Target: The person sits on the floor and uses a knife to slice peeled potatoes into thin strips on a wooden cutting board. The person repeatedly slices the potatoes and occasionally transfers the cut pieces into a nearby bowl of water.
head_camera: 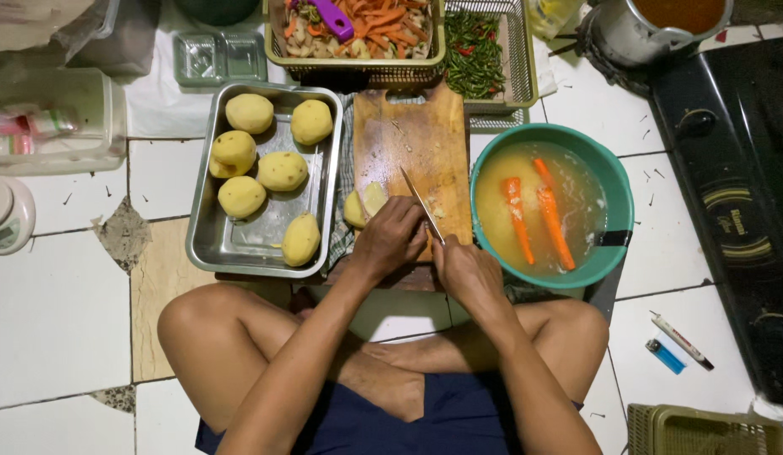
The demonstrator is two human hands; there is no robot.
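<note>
At the bottom of the frame sit the person's crossed bare legs on white floor tiles. Lower right, a blue lighter (665,356) and a white pen-shaped stick (681,339) lie side by side, near a woven basket corner (703,431). At centre, the right hand (469,274) is closed around the handle of a knife (422,205), its blade angled up-left over the wooden cutting board (421,160). The left hand (390,238) presses down on a halved peeled potato (364,205) at the board's left edge. Left of it, a steel tray (208,244) holds six peeled potatoes. Right, a teal bowl (614,181) of cloudy water holds carrots (534,215). Farther up, green baskets (438,57) hold cut vegetables and chillies (474,52). Upper left, a clear plastic box (96,152) holds a pink-and-white tube-shaped package (33,125).
</note>
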